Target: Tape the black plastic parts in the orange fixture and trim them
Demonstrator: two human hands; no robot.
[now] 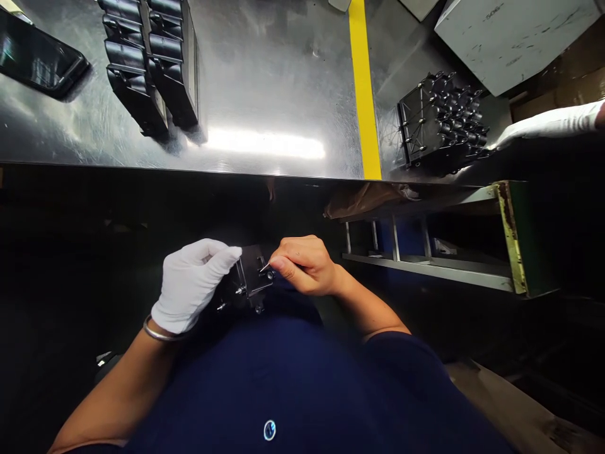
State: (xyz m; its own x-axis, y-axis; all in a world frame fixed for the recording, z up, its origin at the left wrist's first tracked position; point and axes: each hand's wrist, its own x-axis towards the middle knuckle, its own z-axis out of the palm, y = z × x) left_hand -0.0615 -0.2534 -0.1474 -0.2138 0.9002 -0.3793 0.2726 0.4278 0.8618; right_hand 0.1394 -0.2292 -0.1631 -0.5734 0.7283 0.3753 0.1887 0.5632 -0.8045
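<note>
My left hand (193, 282), in a white glove, pinches the upper left edge of a black molded plastic part (253, 284) in front of my chest. Ribs and small round posts show on its face. My bare right hand (307, 265) is closed at the part's right side, thumb and forefinger pinched on a thin metal-looking tool (265, 267). Its tip reaches the part close to a round post. The tool's exact kind is too small to make out, and the rest of it is hidden in my fingers.
On the metal table (274, 82) stand two rows of black molded parts (151, 63), beside a phone (40, 57). Past the yellow tape (363, 88) sit more black parts (444, 123), touched by another person's white-gloved hand (529, 126). A white box (510, 41) is behind; a metal frame (430, 268) stands below.
</note>
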